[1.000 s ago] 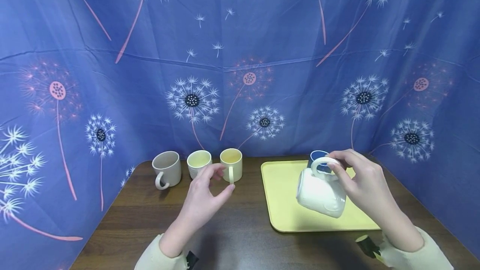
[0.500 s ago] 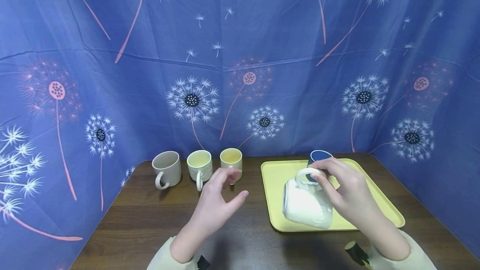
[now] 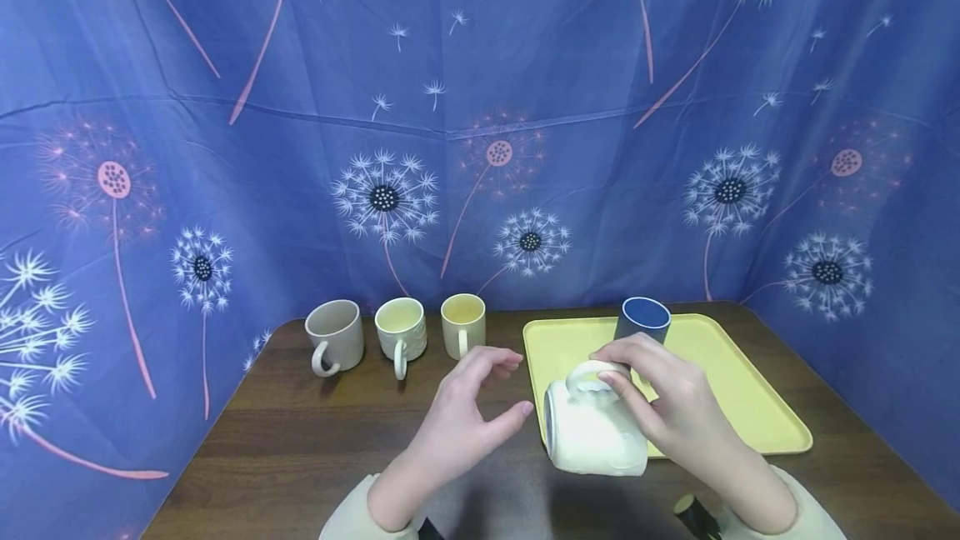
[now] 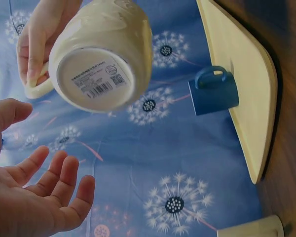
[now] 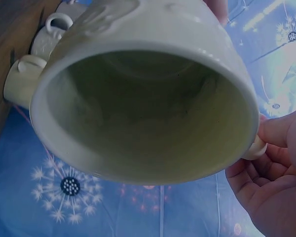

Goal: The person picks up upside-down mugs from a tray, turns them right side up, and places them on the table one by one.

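Observation:
My right hand (image 3: pixel 675 407) pinches the handle of a white mug (image 3: pixel 596 432), whose side carries raised relief. The mug is tipped on its side in the air, over the tray's front left part. In the left wrist view its base (image 4: pixel 96 79) shows, with a printed label and barcode. From the right wrist, the mug's mouth (image 5: pixel 148 118) shows an interior with nothing in it. My left hand (image 3: pixel 457 423) is just left of the mug, apart from it, thumb and fingers spread and holding nothing.
A yellow tray (image 3: pixel 750 407) bears a dark blue mug (image 3: pixel 643 319) at its back. Left of it, along the table's (image 3: pixel 300 457) back edge, stand a grey mug (image 3: pixel 341 340), a pale embossed mug (image 3: pixel 405 332) and a cream mug (image 3: pixel 463 323). A blue dandelion-print cloth (image 3: pixel 600 190) hangs behind.
My right hand has carried the white mug left and toward me, uncovering the blue mug. My left hand has moved right, away from the cream mug and closer to the white one.

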`<state>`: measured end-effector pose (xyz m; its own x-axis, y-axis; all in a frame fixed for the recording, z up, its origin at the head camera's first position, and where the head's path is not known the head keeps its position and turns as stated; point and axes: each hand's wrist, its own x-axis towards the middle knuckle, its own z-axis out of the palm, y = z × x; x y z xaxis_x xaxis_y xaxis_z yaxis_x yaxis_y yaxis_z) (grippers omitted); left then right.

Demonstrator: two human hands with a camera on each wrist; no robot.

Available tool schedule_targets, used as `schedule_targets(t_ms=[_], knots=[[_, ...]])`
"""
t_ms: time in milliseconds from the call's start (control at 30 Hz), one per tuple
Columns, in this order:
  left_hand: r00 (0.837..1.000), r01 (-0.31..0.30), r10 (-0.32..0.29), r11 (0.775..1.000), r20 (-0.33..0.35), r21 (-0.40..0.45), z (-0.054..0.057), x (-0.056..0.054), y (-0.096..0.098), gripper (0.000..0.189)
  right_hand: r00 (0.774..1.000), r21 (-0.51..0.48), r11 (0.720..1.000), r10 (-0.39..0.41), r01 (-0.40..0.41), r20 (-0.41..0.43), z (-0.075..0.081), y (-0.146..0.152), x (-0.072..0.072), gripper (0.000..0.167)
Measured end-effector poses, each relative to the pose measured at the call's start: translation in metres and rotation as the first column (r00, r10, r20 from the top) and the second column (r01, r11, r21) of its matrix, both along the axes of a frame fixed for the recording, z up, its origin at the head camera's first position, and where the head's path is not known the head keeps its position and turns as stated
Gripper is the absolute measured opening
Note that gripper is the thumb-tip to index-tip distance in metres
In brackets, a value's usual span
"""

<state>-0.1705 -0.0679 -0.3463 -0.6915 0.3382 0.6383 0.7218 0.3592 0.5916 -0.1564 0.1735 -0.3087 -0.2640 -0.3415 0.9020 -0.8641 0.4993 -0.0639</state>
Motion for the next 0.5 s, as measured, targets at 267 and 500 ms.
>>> schedule_targets(t_ms=[267,500], knots=[[0.999,0.054,-0.054,0.999,0.004,-0.001,0.002,0.005,0.011,0.043,0.997,0.0,0.998,0.071,-0.071,0.025,-0.01,-0.009,0.003,0.023],[0.994,0.106,-0.105,0.994,-0.021,0.031,0.001,0.009,0.018,0.038,0.993,-0.009,0.994,0.106,-0.106,0.058,-0.018,-0.017,0.002,0.019]])
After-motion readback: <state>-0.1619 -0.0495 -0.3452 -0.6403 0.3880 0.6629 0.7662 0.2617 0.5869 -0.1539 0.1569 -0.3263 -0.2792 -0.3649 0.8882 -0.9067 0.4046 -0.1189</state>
